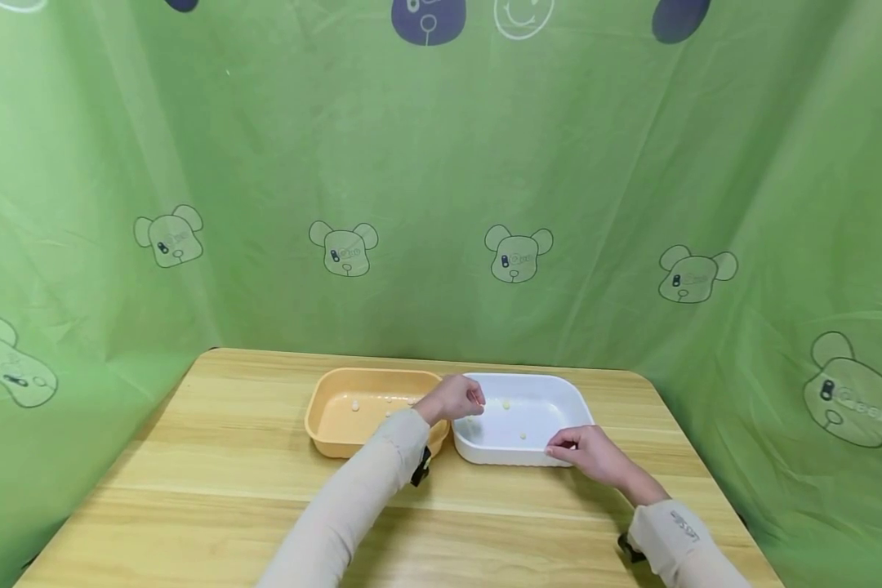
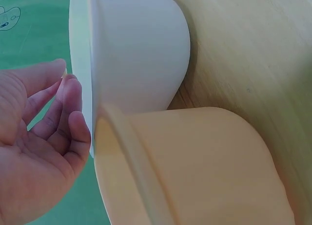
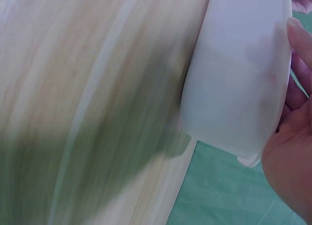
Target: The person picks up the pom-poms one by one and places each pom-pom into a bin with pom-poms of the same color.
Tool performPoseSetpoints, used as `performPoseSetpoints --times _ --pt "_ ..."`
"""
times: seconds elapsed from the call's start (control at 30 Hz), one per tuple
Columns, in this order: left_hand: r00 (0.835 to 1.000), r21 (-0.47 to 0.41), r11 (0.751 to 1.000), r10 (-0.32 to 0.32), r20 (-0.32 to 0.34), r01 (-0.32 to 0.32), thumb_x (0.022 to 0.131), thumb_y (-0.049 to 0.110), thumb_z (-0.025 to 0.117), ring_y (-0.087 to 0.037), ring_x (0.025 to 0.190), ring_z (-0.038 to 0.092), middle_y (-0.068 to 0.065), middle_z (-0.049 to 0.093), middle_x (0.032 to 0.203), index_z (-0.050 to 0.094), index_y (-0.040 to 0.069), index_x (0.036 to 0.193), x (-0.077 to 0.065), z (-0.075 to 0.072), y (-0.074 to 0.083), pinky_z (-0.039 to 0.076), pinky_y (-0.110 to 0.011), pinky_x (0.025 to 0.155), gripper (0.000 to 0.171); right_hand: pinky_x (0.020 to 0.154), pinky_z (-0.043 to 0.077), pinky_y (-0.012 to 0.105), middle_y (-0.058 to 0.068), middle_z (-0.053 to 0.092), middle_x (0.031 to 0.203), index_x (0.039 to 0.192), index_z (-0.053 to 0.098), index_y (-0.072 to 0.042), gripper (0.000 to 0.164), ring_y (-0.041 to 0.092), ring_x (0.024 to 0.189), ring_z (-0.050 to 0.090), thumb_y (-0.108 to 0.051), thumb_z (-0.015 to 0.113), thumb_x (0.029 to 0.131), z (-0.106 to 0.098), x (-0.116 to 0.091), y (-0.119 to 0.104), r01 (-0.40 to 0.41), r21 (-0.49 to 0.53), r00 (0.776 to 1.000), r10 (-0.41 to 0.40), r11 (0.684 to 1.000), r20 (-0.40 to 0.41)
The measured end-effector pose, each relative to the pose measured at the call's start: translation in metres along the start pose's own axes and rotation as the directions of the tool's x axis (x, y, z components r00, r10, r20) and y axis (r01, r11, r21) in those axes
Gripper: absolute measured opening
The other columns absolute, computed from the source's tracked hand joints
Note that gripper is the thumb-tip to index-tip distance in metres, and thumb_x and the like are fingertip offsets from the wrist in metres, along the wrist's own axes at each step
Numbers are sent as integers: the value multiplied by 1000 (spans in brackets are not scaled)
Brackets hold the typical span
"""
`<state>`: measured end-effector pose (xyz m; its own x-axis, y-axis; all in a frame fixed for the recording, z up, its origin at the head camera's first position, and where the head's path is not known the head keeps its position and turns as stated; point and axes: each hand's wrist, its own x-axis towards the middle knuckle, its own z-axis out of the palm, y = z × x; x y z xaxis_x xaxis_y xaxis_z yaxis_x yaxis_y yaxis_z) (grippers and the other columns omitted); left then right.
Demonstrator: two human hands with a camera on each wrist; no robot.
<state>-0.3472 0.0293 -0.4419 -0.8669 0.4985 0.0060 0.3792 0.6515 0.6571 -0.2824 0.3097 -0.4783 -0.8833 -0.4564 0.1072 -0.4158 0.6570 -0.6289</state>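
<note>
My left hand (image 1: 454, 398) is over the left end of the white tray (image 1: 478, 454), beside the orange tray (image 1: 328, 448). Between thumb and index finger it pinches a small pale yellow piece (image 2: 64, 74), mostly covered by the fingertips; its kind cannot be made out. My right hand (image 1: 591, 454) is at the white tray's near right corner, holding the rim with thumb and fingers. Inside the white tray lie small yellowish pieces, one (image 1: 506, 405) toward the back and another (image 1: 523, 436) nearer the front. Several small pale pieces, including one whitish piece (image 1: 355, 406), lie in the orange tray.
Both trays stand side by side on a light wooden table (image 1: 213, 465), near its back edge. A green printed cloth (image 1: 426, 163) hangs behind the table and along both sides. My left forearm crosses in front of the orange tray's right end.
</note>
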Motion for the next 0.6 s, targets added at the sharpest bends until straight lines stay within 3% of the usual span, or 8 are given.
performPoseSetpoints --times 0.2,0.43,0.6 --pt "1000 44 999 6 -10 -5 83 10 70 -9 74 57 3 64 78 70 9 88 1 0 1 46 -21 70 5 61 45 22 -8 64 76 84 71 -16 15 5 68 52 -29 66 89 1 1 0 -2 2 1000 2 1000 5" --pt "1000 -28 1000 2 -4 -2 85 8 68 -10 75 57 1 64 80 69 6 90 -5 -7 1 47 -22 71 6 60 45 22 -8 64 77 84 71 -16 15 5 68 52 -29 67 89 1 1 2 1 -7 1000 -1 1000 -6" --pt "999 -37 998 41 -11 -42 86 8 66 -11 77 58 -1 65 82 69 5 89 -15 -17 -5 48 -22 70 5 60 45 22 -8 64 77 84 71 -16 14 5 68 52 -28 67 89 0 1 2 3 -10 1000 -3 1000 -10"
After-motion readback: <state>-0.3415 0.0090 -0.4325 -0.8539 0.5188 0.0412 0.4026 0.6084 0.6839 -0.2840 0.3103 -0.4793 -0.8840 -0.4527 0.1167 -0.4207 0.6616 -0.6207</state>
